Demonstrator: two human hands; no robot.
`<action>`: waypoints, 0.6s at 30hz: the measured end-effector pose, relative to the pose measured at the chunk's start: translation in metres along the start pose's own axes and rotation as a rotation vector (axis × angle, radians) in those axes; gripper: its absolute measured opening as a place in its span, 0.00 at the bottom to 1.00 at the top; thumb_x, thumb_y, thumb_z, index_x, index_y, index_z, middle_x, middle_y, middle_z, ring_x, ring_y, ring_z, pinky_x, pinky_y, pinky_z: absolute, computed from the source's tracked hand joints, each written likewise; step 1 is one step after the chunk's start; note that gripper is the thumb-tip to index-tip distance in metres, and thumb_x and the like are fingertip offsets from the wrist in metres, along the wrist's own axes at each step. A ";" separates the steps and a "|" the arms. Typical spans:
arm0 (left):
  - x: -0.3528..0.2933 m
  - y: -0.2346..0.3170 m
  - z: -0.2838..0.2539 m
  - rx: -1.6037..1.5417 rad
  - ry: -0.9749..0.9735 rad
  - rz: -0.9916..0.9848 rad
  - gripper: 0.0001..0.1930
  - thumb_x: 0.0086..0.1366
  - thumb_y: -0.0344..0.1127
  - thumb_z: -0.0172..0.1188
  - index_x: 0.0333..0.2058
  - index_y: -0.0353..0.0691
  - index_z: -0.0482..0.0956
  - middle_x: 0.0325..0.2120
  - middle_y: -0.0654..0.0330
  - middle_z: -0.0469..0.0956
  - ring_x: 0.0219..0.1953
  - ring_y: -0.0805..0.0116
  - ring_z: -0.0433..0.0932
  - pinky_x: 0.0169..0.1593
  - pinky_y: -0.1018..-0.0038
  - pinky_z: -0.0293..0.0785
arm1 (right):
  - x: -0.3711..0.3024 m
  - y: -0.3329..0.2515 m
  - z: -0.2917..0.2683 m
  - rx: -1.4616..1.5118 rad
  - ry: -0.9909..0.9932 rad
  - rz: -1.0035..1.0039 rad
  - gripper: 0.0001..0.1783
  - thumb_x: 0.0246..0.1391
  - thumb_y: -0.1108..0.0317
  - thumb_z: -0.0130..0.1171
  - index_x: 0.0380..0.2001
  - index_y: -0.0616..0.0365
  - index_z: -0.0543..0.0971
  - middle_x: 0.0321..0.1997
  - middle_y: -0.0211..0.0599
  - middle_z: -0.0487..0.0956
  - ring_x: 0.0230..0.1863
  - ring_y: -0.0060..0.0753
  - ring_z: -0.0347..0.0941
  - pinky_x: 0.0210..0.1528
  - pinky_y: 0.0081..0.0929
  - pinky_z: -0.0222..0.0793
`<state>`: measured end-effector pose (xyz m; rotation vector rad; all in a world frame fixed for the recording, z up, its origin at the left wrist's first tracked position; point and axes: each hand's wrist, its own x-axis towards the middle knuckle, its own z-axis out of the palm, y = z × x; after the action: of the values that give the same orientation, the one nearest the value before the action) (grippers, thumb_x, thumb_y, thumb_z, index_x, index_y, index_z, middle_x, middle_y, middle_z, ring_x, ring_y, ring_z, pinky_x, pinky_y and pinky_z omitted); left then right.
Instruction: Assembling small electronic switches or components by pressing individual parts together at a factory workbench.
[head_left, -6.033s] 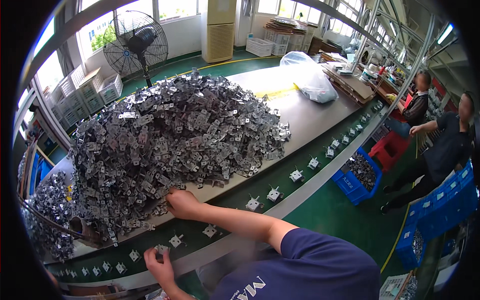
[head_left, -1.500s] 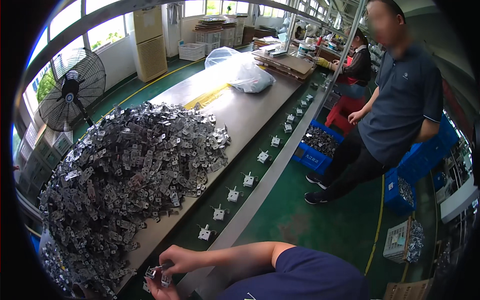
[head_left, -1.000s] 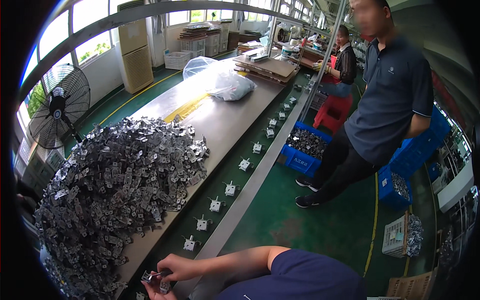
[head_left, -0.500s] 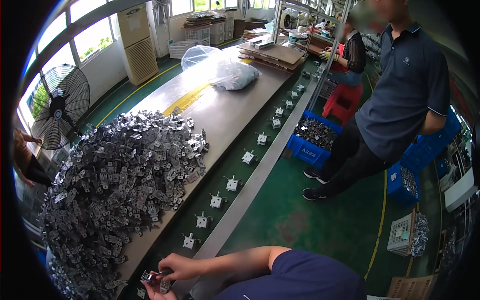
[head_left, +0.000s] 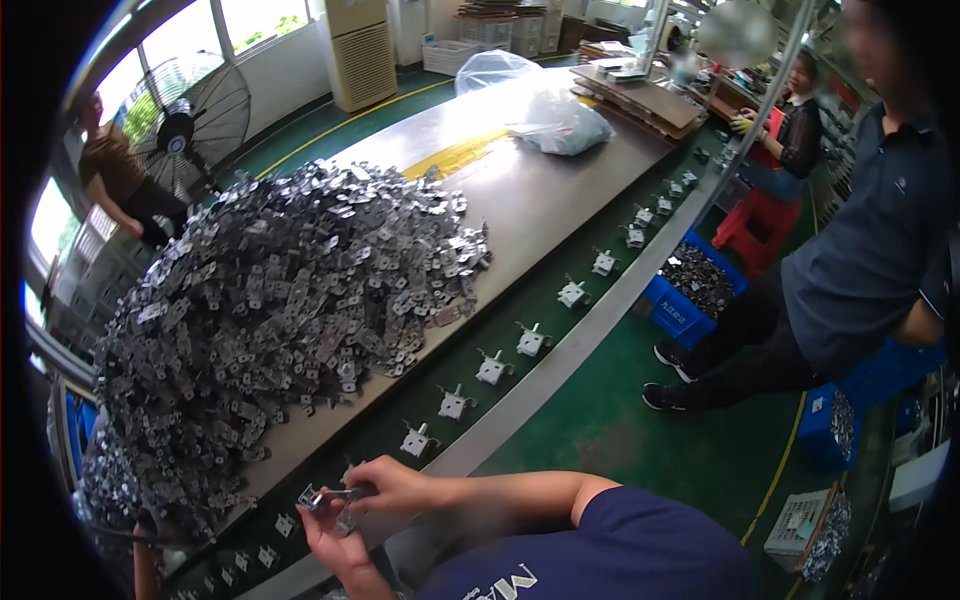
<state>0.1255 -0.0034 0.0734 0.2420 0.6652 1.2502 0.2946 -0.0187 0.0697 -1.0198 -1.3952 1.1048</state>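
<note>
Low in the view, my left hand point(head_left: 337, 545) is closed around a small shiny metal bracket point(head_left: 309, 497), held up at its fingertips. Another small metal part shows by the palm, partly covered by the fingers. My right hand point(head_left: 392, 485) comes in from the right and pinches a thin rod-like piece point(head_left: 342, 494) whose end meets the bracket; its exact kind is too small to make out. Both hands are over a green conveyor belt. Just beyond them a metal assembly with two side arms point(head_left: 416, 440) lies on the belt, in line with several similar ones.
A large heap of metal brackets point(head_left: 290, 290) covers the near part of the steel table point(head_left: 540, 225), left of the belt. Farther back lies a clear plastic bag point(head_left: 565, 130). A person point(head_left: 850, 250) stands right of the belt near a blue crate point(head_left: 690, 300). Another forearm point(head_left: 147, 565) shows lower left.
The view has swung left, so the scene sits farther right. My hands stay together, the bracket still in the left. At the left, the person by the fan shows more fully.
</note>
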 end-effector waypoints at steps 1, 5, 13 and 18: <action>0.000 -0.002 0.003 -0.017 0.012 0.002 0.16 0.66 0.44 0.49 0.39 0.36 0.74 0.35 0.51 0.77 0.31 0.64 0.76 0.38 0.72 0.74 | 0.000 -0.005 -0.005 -0.034 -0.027 0.037 0.16 0.40 0.66 0.66 0.30 0.65 0.75 0.22 0.41 0.74 0.24 0.29 0.70 0.27 0.26 0.65; 0.004 -0.011 0.002 -0.007 0.024 0.017 0.15 0.66 0.43 0.47 0.39 0.36 0.74 0.35 0.50 0.78 0.34 0.60 0.78 0.38 0.69 0.76 | 0.000 -0.010 -0.012 0.017 -0.034 0.072 0.14 0.41 0.68 0.66 0.31 0.64 0.76 0.22 0.39 0.75 0.24 0.25 0.69 0.28 0.24 0.65; 0.010 -0.013 0.008 -0.015 0.041 0.023 0.13 0.65 0.42 0.50 0.38 0.38 0.74 0.34 0.50 0.78 0.35 0.61 0.77 0.36 0.71 0.76 | 0.001 -0.009 -0.015 0.026 -0.037 0.124 0.15 0.42 0.68 0.65 0.31 0.65 0.76 0.24 0.39 0.76 0.25 0.26 0.70 0.30 0.23 0.66; 0.010 -0.013 0.006 0.030 -0.019 0.015 0.13 0.65 0.42 0.50 0.38 0.39 0.75 0.34 0.52 0.78 0.35 0.63 0.77 0.36 0.72 0.75 | -0.001 -0.003 -0.011 0.029 -0.018 0.100 0.15 0.41 0.68 0.65 0.31 0.65 0.75 0.24 0.41 0.75 0.25 0.29 0.71 0.29 0.25 0.66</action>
<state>0.1405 0.0031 0.0678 0.2842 0.6675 1.2518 0.3059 -0.0190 0.0733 -1.0708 -1.3512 1.2068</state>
